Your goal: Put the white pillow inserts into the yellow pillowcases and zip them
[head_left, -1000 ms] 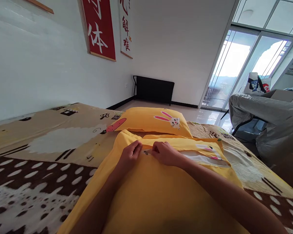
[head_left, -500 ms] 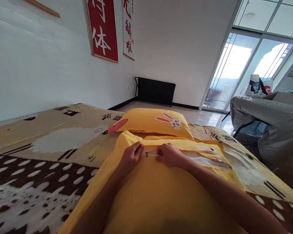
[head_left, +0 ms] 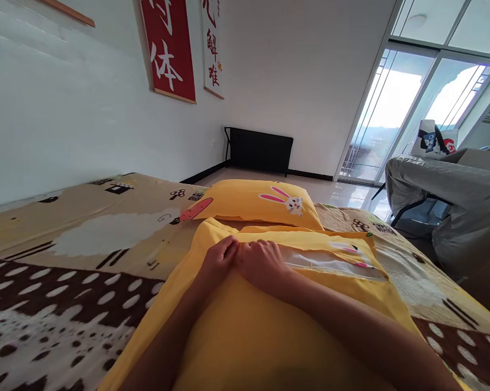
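Note:
A yellow pillowcase (head_left: 228, 336) lies in front of me on the bed, with a long zipped opening along its far side. White material (head_left: 322, 260) shows through the gap to the right of my hands. My left hand (head_left: 218, 263) is closed, pinching the fabric at the left end of the opening. Right beside it, my right hand (head_left: 263, 263) is closed over the zipper; its fingertips and the zipper pull are hidden. Just beyond lies a plump yellow pillow (head_left: 245, 201) with a rabbit and a carrot printed on it.
A patterned blanket (head_left: 118, 233) covers the bed. Plastic-wrapped furniture (head_left: 444, 179) with bags on it stands at the right, near the glass sliding door (head_left: 391, 114). A black folded panel (head_left: 261, 152) leans by the far wall. Scrolls (head_left: 169, 54) hang at the left.
My right hand has moved left along the opening until it meets my left hand, covering the zipper pull that was visible between them. My left hand has stayed in place.

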Demonstrator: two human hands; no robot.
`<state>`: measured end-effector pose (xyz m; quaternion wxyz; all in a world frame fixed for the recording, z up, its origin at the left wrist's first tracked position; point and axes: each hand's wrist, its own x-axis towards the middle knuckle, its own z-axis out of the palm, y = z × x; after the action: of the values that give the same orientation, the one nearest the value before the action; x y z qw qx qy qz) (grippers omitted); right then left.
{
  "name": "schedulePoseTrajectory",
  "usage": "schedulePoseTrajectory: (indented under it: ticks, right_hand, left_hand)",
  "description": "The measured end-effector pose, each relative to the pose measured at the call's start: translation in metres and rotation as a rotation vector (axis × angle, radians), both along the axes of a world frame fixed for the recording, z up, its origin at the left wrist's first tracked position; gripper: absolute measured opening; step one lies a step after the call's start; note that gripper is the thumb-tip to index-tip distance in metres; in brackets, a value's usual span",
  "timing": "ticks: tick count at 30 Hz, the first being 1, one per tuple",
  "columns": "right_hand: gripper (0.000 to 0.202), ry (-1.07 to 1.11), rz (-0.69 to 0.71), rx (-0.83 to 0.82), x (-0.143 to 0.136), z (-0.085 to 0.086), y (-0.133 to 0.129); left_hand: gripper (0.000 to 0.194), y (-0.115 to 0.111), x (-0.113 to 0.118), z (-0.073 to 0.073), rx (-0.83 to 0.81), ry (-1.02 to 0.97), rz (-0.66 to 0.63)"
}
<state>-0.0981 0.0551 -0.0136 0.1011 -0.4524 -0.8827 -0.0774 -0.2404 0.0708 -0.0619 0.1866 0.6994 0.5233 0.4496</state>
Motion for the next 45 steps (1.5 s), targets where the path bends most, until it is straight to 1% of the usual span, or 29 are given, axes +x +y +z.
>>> schedulePoseTrajectory:
  ticks: [3,5,8,10,13,16,19,24,27,31,38,42,45]
  right_hand:
    - [0.021,-0.007,-0.025,-0.067,-0.005,-0.003,0.006]
    - [0.021,0.004,-0.066,-0.096,-0.004,-0.002,0.009]
    - [0.022,0.047,-0.122,-0.144,0.0,0.002,0.012]
    - [0.022,0.067,-0.131,-0.175,0.003,0.005,0.014]
    - [0.023,0.042,-0.132,-0.192,0.008,0.009,0.015]
    - [0.021,0.028,-0.152,-0.181,0.018,0.01,0.017]
    - [0.017,0.065,-0.161,-0.204,0.034,0.012,0.021]
    - [0.009,0.176,-0.094,-0.237,0.06,0.018,0.025]
    - [0.008,0.192,-0.077,-0.254,0.065,0.021,0.024]
    - [0.009,0.163,-0.107,-0.294,0.066,0.024,0.022]
    - [0.011,0.189,-0.129,-0.277,0.081,0.02,0.019]
    - [0.013,0.213,-0.123,-0.274,0.097,0.018,0.016]
    - [0.013,0.24,-0.144,-0.279,0.114,0.016,0.016]
  left_hand:
    - [0.03,0.0,-0.001,0.0,-0.002,0.0,-0.001]
    - [0.03,0.0,-0.001,0.0,0.006,0.014,0.0]
    - [0.031,0.0,-0.001,0.0,0.021,0.028,0.003]
    - [0.031,0.001,-0.001,-0.001,0.029,0.029,0.002]
    - [0.031,0.001,-0.002,-0.001,0.026,0.021,0.003]
    - [0.031,0.0,-0.002,0.0,0.013,0.007,0.001]
    - [0.032,-0.002,-0.001,0.0,0.001,-0.006,-0.011]
    - [0.032,-0.002,0.0,0.0,-0.002,-0.006,-0.033]
    - [0.032,0.0,-0.001,-0.001,0.013,0.017,-0.034]
    - [0.033,0.003,-0.003,-0.003,0.026,0.034,-0.025]
    - [0.033,0.001,-0.004,-0.002,0.041,0.032,-0.012]
    - [0.033,0.001,-0.005,-0.002,0.005,0.022,-0.01]
    - [0.032,0.001,-0.006,-0.002,0.0,0.013,-0.005]
